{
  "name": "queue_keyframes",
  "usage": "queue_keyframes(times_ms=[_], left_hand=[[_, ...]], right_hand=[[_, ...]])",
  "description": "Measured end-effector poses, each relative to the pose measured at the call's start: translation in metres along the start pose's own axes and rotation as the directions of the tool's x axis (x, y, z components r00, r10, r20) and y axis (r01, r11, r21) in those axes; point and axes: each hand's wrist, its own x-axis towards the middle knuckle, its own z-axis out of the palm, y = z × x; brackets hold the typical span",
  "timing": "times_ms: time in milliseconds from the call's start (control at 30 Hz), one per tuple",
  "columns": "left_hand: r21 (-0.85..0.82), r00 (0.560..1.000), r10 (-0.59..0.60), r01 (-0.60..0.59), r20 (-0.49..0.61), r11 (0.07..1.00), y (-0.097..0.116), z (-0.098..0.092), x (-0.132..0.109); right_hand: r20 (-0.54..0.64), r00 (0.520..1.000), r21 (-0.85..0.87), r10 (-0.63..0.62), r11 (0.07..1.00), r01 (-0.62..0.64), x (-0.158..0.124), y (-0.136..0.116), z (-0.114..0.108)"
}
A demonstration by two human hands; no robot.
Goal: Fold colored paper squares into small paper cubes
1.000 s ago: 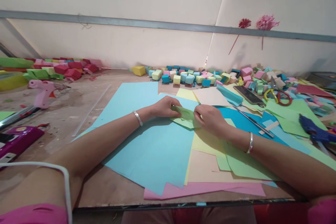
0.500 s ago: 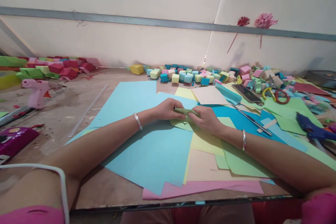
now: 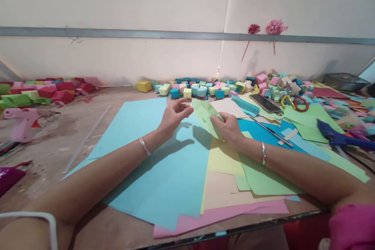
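Note:
Between thumb and fingers, my right hand (image 3: 230,127) grips a creased piece of light green paper (image 3: 205,114), raised a little above the sheets. To its left, my left hand (image 3: 175,116) hovers with fingers apart, holding nothing, its fingertips near the paper's left edge. Below both hands lies a large light blue paper sheet (image 3: 164,175), with shadows of the hand and paper on it. Yellow paper (image 3: 225,156) shows just under my right hand.
Small folded paper boxes (image 3: 187,92) line the wall. At right lie a phone (image 3: 265,103), scissors (image 3: 294,102), a pen-like metal tool (image 3: 274,132) and a blue glue gun (image 3: 342,134). A pink glue gun (image 3: 23,123) and a clear strip (image 3: 88,138) are at left.
My left hand has let go of the green paper and moved left, its fingers spreading. The paper has opened out in my right hand. The camera view has shifted.

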Motion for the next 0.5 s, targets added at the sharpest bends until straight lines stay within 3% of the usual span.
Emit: queue_keyframes(times_ms=[67, 167, 300, 500], left_hand=[[-0.109, 0.983, -0.098, 0.115, 0.153, 0.987, 0.005, 0.006, -0.006], [-0.155, 0.928, -0.139, 0.203, 0.344, 0.967, 0.011, 0.020, -0.021], [-0.160, 0.925, -0.269, 0.318, 0.268, 0.934, 0.013, 0.033, -0.035], [-0.141, 0.918, -0.348, 0.376, 0.190, 0.916, 0.005, 0.029, -0.034]], right_hand=[[-0.016, 1.000, 0.032, -0.003, 0.999, 0.004, 0.001, 0.000, 0.000], [0.011, 0.998, 0.022, -0.064, 0.998, 0.063, -0.001, -0.002, 0.001], [0.100, 0.993, -0.034, -0.064, 0.997, 0.068, -0.006, -0.004, 0.003], [0.213, 0.973, -0.102, -0.085, 0.989, 0.108, -0.013, -0.007, 0.006]])
